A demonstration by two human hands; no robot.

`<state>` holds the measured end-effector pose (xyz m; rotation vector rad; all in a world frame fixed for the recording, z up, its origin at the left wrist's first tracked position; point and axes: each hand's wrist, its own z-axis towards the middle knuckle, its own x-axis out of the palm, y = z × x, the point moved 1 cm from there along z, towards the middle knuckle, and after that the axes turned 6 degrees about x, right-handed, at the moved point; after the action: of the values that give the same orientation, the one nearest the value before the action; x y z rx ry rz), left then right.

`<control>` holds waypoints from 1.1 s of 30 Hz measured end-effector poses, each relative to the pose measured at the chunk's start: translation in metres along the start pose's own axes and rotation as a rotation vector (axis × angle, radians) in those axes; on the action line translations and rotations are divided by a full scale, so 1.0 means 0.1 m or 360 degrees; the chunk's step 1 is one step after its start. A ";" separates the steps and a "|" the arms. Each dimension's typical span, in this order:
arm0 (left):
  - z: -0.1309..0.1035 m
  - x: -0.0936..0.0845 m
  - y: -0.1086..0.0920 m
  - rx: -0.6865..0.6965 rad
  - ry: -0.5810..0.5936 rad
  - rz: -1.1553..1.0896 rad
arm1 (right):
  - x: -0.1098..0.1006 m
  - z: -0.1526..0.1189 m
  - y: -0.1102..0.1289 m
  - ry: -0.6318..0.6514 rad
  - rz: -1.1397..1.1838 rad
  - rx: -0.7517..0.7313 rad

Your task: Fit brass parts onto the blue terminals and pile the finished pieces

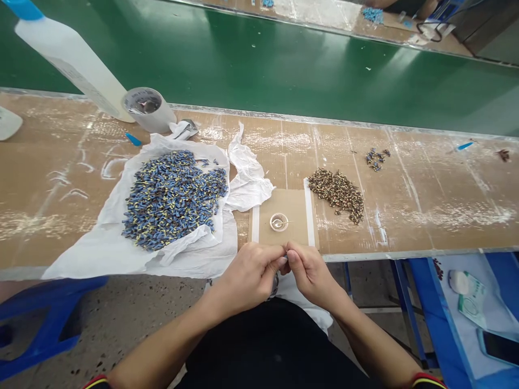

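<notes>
Just past the table's front edge, my left hand [252, 272] and my right hand [311, 272] meet, their thumbs and fingers pinched together. A tiny bluish piece [286, 255] shows between the fingertips; most of it is hidden. Beyond them, a small clear cup [279, 222] with a thin stick across it stands on a cardboard sheet [270, 208] edged with white tape. On the left a heap of small blue and yellow pieces [172, 197] lies on white cloth [107, 229]. A pile of small brown pieces [338, 193] sits to the right.
A tall white bottle [68, 62] with a blue cap and a tape roll [150, 111] stand at the back left. Crumpled white cloth [248, 178] lies mid-table. Farther right is a small cluster of blue pieces [376, 159]. Blue stools [44, 319] stand below; a phone [500, 346] lies lower right.
</notes>
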<state>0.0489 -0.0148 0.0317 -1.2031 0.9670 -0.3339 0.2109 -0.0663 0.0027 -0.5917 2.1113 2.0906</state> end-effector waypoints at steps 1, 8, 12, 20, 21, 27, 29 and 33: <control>0.00 0.01 0.01 -0.0016 0.0004 0.0003 | 0.00 0.00 -0.02 0.0007 0.0004 0.0006; -0.01 -0.01 0.05 -0.0133 0.0077 -0.0151 | 0.08 0.01 -0.09 -0.0011 0.0383 0.0114; 0.00 -0.06 0.06 -0.0115 0.0104 -0.0069 | 0.03 -0.02 -0.04 -0.0067 0.0432 0.0228; 0.12 -0.06 -0.09 0.0053 0.0191 0.0027 | -0.15 -0.09 0.03 -0.0078 0.0707 0.0298; 0.14 -0.06 -0.12 0.0051 0.0204 0.0033 | -0.16 -0.09 0.03 -0.0093 0.0717 0.0280; 0.05 -0.39 0.02 -0.0170 -0.0179 0.0341 | -0.53 -0.12 -0.11 -0.0387 0.0448 0.0261; -0.10 -0.63 0.19 -0.0320 -0.0539 0.0662 | -0.83 -0.12 -0.29 -0.0614 0.0205 0.0283; -0.35 -0.99 0.59 -0.0648 -0.0723 0.1004 | -1.62 -0.06 -0.79 -0.1135 -0.0276 0.0437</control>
<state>-0.0509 0.0529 0.0224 -1.1906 0.9761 0.6387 0.3886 -0.0388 -0.0153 0.0200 1.7875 1.5506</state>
